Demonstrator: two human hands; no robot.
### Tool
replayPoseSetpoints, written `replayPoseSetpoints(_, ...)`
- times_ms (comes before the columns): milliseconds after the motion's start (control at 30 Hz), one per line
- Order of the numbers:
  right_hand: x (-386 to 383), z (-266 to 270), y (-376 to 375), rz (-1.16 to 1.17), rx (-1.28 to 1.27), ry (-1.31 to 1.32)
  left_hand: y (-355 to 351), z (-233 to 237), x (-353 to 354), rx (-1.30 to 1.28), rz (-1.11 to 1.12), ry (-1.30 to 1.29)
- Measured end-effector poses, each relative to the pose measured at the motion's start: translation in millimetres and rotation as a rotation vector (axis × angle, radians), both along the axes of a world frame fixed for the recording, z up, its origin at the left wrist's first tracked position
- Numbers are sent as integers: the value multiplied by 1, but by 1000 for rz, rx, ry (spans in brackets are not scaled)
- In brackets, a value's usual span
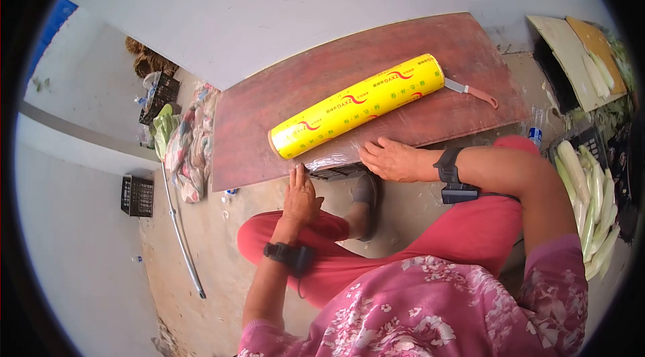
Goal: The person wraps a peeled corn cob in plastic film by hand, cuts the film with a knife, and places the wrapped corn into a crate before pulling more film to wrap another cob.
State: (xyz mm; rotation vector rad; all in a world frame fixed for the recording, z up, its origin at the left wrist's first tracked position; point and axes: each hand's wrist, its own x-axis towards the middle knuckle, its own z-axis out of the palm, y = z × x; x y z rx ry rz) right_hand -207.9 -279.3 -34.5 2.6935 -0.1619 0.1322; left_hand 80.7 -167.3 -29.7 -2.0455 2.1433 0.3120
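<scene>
A large roll of cling film [356,107] with yellow, red-printed wrapping lies slantwise on a dark red board table [248,115]. A loose, shiny piece of clear film [329,159] shows at the table's front edge, between my hands. My left hand [302,199] has its fingers stretched forward, fingertips at the table edge by the left end of that film. My right hand [395,159] rests with fingers spread at the front edge, beside the film's right end. Behind the roll's right end lies a knife [474,92] with a reddish handle.
Long pale green-white vegetable stalks [588,202] lie on the floor at right, near a water bottle [535,130]. On the left are a patterned cloth bundle [191,148], a metal pole [180,232] and a black crate [138,195]. A wall [289,7] stands behind the table.
</scene>
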Motion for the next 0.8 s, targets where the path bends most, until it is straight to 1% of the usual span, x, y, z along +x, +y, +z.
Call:
replayPoseSetpoints(100, 0, -3, -2, 5, 3, -33, -3, -6, 3, -78, -14, 55)
replayPoseSetpoints(200, 1, -6, -4, 18, 13, -79, -10, -5, 2, -128, 38, 256)
replayPoseSetpoints(300, 1, -5, -4, 22, 0, -112, -18, -4, -8, -216, 144, 405)
replayPoseSetpoints(500, 3, -1, -4, -1, 48, -20, -44, 8, -55, -132, 504, 53)
replayPoseSetpoints(533, 3, 0, -5, 7, 24, -47, -50, 11, -62, -86, 568, 68)
replayPoseSetpoints(633, 1, 3, -1, -13, -27, -14, -58, 12, -92, -104, 699, 56)
replayPoseSetpoints(667, 1, 4, 0, -12, -24, -9, -63, 8, -93, -22, 750, 142)
replayPoseSetpoints(767, 2, 6, 0, -17, -3, -7, -69, 4, -110, 2, 877, 216)
replayPoseSetpoints(800, 2, 4, 1, -26, 17, -11, -69, -4, -113, -26, 900, 254)
